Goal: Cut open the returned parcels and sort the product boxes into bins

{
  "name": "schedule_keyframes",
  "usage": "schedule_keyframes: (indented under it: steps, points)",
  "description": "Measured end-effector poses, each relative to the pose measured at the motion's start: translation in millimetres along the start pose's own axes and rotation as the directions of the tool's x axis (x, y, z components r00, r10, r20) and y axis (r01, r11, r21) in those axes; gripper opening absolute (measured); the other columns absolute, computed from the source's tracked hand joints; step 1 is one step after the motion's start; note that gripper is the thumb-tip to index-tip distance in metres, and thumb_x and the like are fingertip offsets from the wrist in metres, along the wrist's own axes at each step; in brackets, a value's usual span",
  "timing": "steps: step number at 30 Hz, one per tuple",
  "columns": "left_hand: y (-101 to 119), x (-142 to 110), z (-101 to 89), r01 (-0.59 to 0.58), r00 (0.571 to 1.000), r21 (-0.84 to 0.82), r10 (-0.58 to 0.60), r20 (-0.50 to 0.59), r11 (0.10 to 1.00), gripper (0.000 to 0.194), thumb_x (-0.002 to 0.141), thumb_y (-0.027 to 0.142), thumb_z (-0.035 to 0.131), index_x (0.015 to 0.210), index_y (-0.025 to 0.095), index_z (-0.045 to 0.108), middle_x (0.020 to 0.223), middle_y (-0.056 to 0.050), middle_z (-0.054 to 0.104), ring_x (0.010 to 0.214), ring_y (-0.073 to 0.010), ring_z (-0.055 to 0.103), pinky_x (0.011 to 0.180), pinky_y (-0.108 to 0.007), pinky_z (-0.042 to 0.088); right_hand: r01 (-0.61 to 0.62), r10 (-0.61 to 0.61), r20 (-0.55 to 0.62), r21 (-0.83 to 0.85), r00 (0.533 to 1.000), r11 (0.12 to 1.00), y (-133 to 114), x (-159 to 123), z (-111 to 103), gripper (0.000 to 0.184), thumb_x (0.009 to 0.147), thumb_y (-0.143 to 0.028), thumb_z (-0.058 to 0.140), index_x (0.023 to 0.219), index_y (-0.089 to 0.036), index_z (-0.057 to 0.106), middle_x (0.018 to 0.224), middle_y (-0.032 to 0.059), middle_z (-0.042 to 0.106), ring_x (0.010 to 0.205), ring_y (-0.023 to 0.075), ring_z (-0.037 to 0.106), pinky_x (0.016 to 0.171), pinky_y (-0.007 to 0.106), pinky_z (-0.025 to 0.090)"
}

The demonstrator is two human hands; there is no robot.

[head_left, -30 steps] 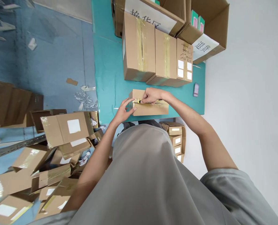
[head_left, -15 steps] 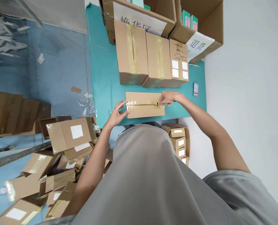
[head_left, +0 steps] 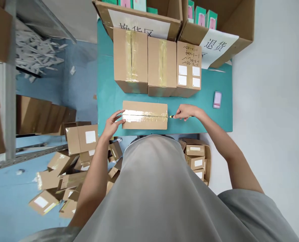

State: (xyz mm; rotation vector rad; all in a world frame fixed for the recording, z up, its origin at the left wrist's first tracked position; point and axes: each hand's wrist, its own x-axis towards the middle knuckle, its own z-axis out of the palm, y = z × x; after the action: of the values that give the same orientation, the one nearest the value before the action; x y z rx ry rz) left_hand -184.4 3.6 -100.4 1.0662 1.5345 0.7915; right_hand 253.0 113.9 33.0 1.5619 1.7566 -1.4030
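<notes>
Taped carton [head_left: 144, 125] lies flat on the teal bench [head_left: 206, 85], between the person's two hands, long side running left to right, near the front edge. Shiny tape strip [head_left: 149, 118] runs lengthwise along its top, dark line down the middle.

Left grip [head_left: 111, 125]: at carton's left end, thumb and fingers spread, fingertips at the edge, one above the other; carton lies right of this hand. Right grip [head_left: 186, 111]: off the carton's right end, fingers curled, pinching a slim yellow-and-black cutter [head_left: 172, 116]. Carton lies left of this hand; cutter tip points at its right end, level with the tape line. Tip is just beside the end; contact too small to tell.

Behind carton, apart from it: three upright boxes side by side, left box [head_left: 139, 60], middle box [head_left: 154, 62], right box [head_left: 189, 53], last one with handwriting and four white labels. Small pale pink item [head_left: 217, 99] on bench, right of the right hand.
</notes>
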Motion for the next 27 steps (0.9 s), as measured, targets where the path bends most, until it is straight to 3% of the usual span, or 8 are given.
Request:
schedule_keyframes:
  steps: [4, 8, 15, 19, 22, 24, 27]
  points:
    - [21.4, -4.0, 28.6, -0.004, 0.986, 0.135, 0.027, -0.167, 0.991, 0.054, 0.084, 0.056, 0.079, 0.129, 0.025, 0.076, 0.162, -0.014, 0.063, 0.144, -0.0372, 0.067, 0.123, -0.055, 0.056, 0.043, -0.043, -0.011, 0.018, 0.999, 0.999, 26.5, 1.0, 2.6, 0.03, 0.083, -0.045, 0.091, 0.068, -0.021, 0.082, 0.071, 0.003, 0.08, 0.047, 0.0154, 0.066, 0.052, 0.028, 0.052]
    - [37.3, -2.5, 59.3, -0.01, 0.934, 0.327, 0.125, -0.335, 0.945, 0.043, 0.097, 0.061, 0.072, 0.117, 0.024, 0.069, 0.137, -0.013, 0.072, 0.129, -0.0298, 0.07, 0.116, -0.046, 0.057, 0.083, -0.084, 0.002, 0.079, 0.996, 0.993, 44.1, 6.3, 6.3, 0.023, 0.084, -0.042, 0.09, 0.075, -0.021, 0.086, 0.071, 0.0026, 0.079, 0.052, 0.0163, 0.068, 0.058, 0.029, 0.053]
    - [30.9, 4.4, 82.2, -0.058, 0.889, 0.412, 0.235, -0.394, 0.909, 0.04, 0.101, 0.062, 0.069, 0.11, 0.026, 0.056, 0.119, -0.008, 0.07, 0.109, -0.0248, 0.069, 0.104, -0.037, 0.054, 0.098, -0.104, 0.049, 0.104, 0.993, 0.99, 66.7, 0.1, 11.1, 0.031, 0.094, -0.049, 0.081, 0.105, -0.022, 0.092, 0.085, 0.002, 0.085, 0.066, 0.0155, 0.074, 0.067, 0.024, 0.057]
    - [25.8, 4.3, 82.7, -0.075, 0.877, 0.396, 0.25, -0.41, 0.915, 0.042, 0.101, 0.065, 0.069, 0.11, 0.026, 0.055, 0.115, -0.007, 0.069, 0.101, -0.0228, 0.067, 0.101, -0.036, 0.054, -0.13, 0.123, -0.095, -0.072, 0.988, 0.989, 89.3, -3.0, 13.2, 0.031, 0.1, -0.045, 0.078, 0.095, -0.016, 0.087, 0.083, 0.0079, 0.085, 0.07, 0.0186, 0.076, 0.066, 0.025, 0.054]
    - [22.2, 4.1, 76.7, -0.092, 0.875, 0.367, 0.251, -0.413, 0.926, 0.045, 0.1, 0.068, 0.07, 0.11, 0.026, 0.055, 0.114, -0.007, 0.07, 0.099, -0.0222, 0.067, 0.098, -0.035, 0.054, -0.22, 0.243, -0.16, 0.148, 0.957, 0.964, 110.5, 0.4, 24.3, 0.031, 0.105, -0.041, 0.074, 0.093, -0.013, 0.081, 0.092, 0.0115, 0.086, 0.066, 0.0153, 0.073, 0.062, 0.023, 0.053]
    - [18.0, 4.9, 68.5, -0.101, 0.874, 0.348, 0.25, -0.416, 0.932, 0.047, 0.1, 0.069, 0.07, 0.109, 0.026, 0.055, 0.114, -0.006, 0.07, 0.098, -0.0215, 0.067, 0.097, -0.034, 0.054, -0.168, 0.252, -0.163, 0.404, 0.954, 0.899, 116.8, 4.7, 40.7, 0.028, 0.107, -0.038, 0.075, 0.095, -0.013, 0.078, 0.099, 0.0121, 0.086, 0.062, 0.0112, 0.068, 0.059, 0.021, 0.052]
    - [8.1, 8.4, 50.3, -0.118, 0.875, 0.314, 0.248, -0.416, 0.942, 0.049, 0.1, 0.072, 0.068, 0.108, 0.026, 0.055, 0.113, -0.006, 0.07, 0.101, -0.0213, 0.067, 0.098, -0.034, 0.055, -0.098, 0.279, -0.201, 0.622, 0.939, 0.777, 104.7, 14.3, 77.5, 0.028, 0.097, -0.037, 0.088, 0.092, -0.013, 0.073, 0.094, 0.0098, 0.084, 0.055, 0.0078, 0.061, 0.053, 0.019, 0.048]
